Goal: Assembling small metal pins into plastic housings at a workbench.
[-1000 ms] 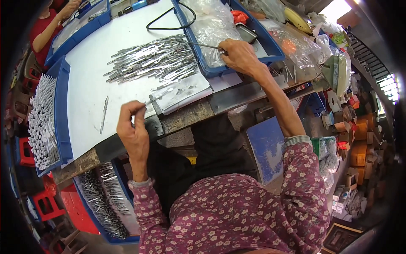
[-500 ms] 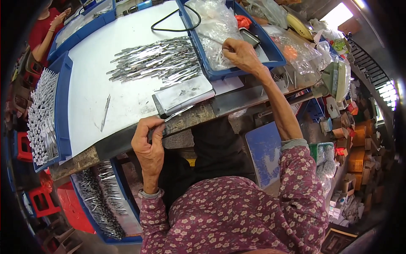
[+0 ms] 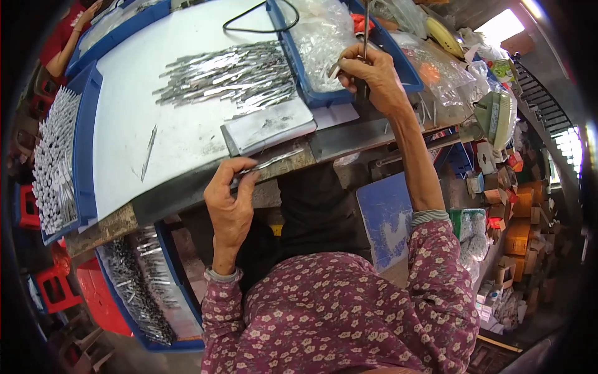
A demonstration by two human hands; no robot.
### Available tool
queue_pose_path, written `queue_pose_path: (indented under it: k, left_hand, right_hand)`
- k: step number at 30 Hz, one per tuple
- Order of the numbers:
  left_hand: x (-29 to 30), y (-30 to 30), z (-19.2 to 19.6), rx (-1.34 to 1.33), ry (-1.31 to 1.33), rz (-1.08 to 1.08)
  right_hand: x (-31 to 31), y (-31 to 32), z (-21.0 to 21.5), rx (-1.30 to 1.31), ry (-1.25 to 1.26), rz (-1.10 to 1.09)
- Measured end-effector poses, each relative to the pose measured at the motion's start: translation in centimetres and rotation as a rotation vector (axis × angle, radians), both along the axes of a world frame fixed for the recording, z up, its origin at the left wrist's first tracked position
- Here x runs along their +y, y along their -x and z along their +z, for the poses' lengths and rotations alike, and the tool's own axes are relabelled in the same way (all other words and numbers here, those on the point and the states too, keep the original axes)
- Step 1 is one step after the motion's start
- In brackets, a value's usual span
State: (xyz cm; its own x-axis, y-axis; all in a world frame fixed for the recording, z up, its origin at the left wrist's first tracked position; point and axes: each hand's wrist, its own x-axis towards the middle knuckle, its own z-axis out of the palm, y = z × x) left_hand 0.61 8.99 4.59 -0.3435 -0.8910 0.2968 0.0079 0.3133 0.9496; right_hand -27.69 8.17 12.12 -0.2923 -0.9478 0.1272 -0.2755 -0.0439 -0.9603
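My left hand (image 3: 230,201) pinches one end of a slim shiny metal rod (image 3: 279,159), which points right along the table's front edge. My right hand (image 3: 379,78) is raised over the near end of a blue tray (image 3: 314,100). Its thumb and forefinger are closed on a small whitish piece (image 3: 334,70), too small to name. A dark slim tool (image 3: 365,22) stands upright against that hand; whether the fingers hold it I cannot make out. Clear plastic bags (image 3: 321,43) fill the tray. Left of it lies a pile of similar metal rods (image 3: 230,76).
A white pad (image 3: 271,129) lies at the table's front edge. One loose rod (image 3: 149,153) rests on white paper farther left. Another blue tray (image 3: 87,149) holds many white-tipped rods. A black cord loop (image 3: 249,29) crosses the tray rim. Another person's arm (image 3: 68,47) shows far left.
My right hand has drawn back from the plastic bags toward me, with the whitish piece now at its fingertips. My left hand has shifted slightly right, the rod still in it.
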Motion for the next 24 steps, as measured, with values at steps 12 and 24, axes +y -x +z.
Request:
queue_pose_path:
  k: [12, 24]
  left_hand:
    - [0.6, 1.1, -0.4, 0.003, 0.012, -0.065]
    - [1.1, 1.0, -1.1, 0.098, -0.024, -0.113]
  right_hand:
    - [3.3, -8.1, -1.6, 0.043, -0.059, 0.235]
    - [5.4, -10.1, -2.1, 0.531, 0.182, 0.451]
